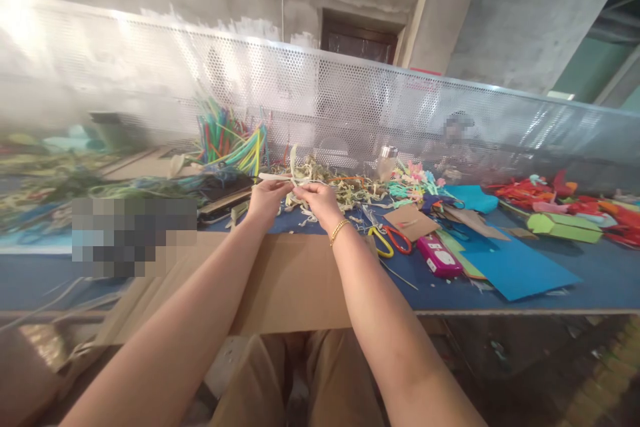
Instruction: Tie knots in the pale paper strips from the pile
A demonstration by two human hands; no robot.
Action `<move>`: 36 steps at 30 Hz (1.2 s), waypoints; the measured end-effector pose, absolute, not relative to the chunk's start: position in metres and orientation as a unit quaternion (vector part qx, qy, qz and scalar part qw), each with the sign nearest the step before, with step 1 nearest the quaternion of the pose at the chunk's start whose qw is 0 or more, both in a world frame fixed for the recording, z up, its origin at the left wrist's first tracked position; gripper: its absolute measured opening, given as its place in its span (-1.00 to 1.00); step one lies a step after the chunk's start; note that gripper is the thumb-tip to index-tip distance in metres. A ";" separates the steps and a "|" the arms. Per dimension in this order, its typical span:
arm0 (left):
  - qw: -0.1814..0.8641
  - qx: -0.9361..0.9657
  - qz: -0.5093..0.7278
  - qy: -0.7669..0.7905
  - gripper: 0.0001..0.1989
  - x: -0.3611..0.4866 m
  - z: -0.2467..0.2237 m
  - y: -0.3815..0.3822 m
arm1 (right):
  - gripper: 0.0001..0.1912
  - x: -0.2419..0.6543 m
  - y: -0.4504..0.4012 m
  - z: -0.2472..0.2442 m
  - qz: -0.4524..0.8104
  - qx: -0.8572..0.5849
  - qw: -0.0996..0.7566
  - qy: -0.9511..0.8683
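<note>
Strip (274, 177) pinched in left hand (267, 199) and right hand (319, 199) close together, with cardboard (295, 283) on their near side and scissors (402, 251) to their right.

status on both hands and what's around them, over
Left hand, right hand close together, pinching pale strip material. Brown cardboard on near side. Tangled heap just beyond.

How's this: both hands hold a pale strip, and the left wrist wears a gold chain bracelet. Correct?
Not the left: the head view shows the gold chain bracelet on the right wrist. The left hand and right hand hold the pale strip.
</note>
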State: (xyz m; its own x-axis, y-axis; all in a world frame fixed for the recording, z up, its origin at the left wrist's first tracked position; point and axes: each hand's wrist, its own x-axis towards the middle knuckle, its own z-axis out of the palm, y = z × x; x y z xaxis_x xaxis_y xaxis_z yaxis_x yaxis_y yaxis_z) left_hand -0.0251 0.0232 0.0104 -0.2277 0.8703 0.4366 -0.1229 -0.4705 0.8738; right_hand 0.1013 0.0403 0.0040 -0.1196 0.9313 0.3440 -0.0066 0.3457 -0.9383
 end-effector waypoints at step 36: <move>0.323 0.485 0.701 0.412 -0.68 -0.027 0.009 0.023 | -0.91 0.108 0.013 0.024 0.008 -0.467 0.499 -0.730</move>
State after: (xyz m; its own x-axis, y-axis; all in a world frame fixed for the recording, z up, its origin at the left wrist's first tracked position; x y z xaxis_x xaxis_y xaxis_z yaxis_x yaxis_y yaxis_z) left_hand -0.0268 0.0226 0.0094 -0.3213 0.8521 0.4131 -0.0528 -0.4516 0.8906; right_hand 0.1078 0.0127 0.0238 -0.0659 0.6895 0.7213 0.6731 0.5643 -0.4780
